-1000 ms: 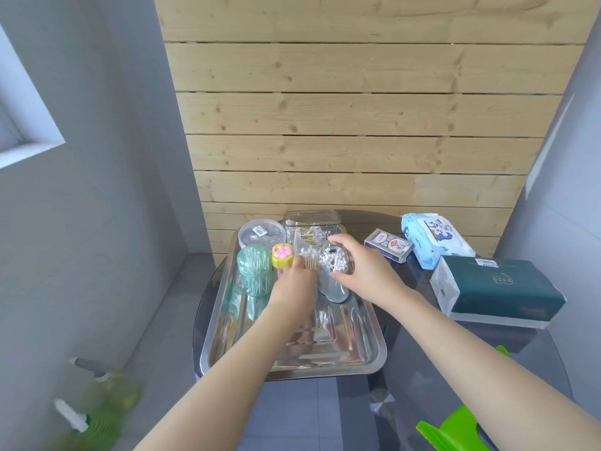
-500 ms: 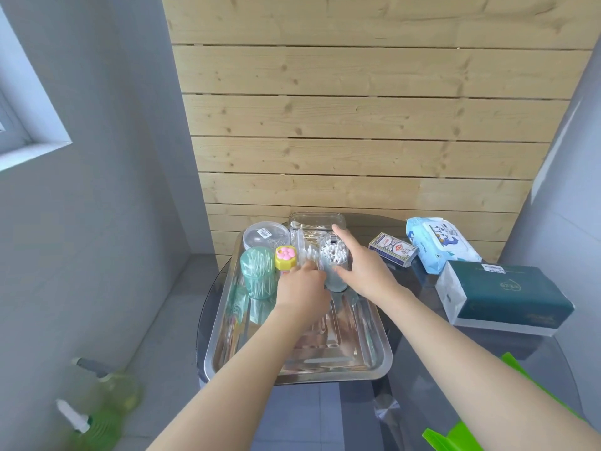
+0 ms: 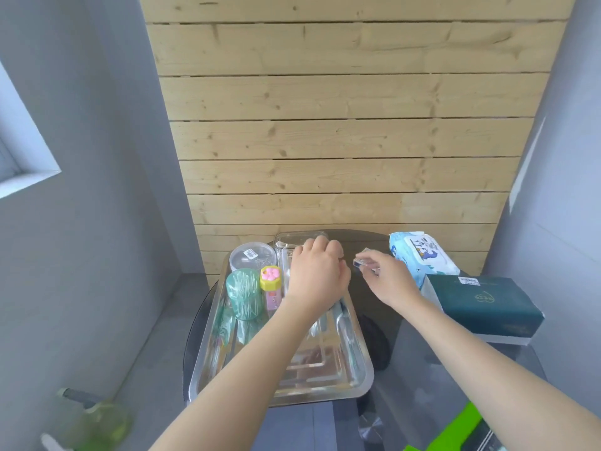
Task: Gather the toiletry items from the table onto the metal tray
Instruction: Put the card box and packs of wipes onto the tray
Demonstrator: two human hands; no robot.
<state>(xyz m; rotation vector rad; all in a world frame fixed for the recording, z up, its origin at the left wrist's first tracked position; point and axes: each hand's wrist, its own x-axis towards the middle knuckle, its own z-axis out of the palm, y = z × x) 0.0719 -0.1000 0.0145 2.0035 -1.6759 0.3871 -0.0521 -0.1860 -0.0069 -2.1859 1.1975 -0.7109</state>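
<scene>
My round dark glass table carries the metal tray on its left half, toward nine o'clock. At about one o'clock lies the blue-and-white wet wipes pack, up against the wooden wall. Just below it, near three o'clock, sits the dark green tissue box, its corner touching the pack. Between the tray and the wipes, at twelve o'clock, a small box sits under my right hand's fingertips
</scene>
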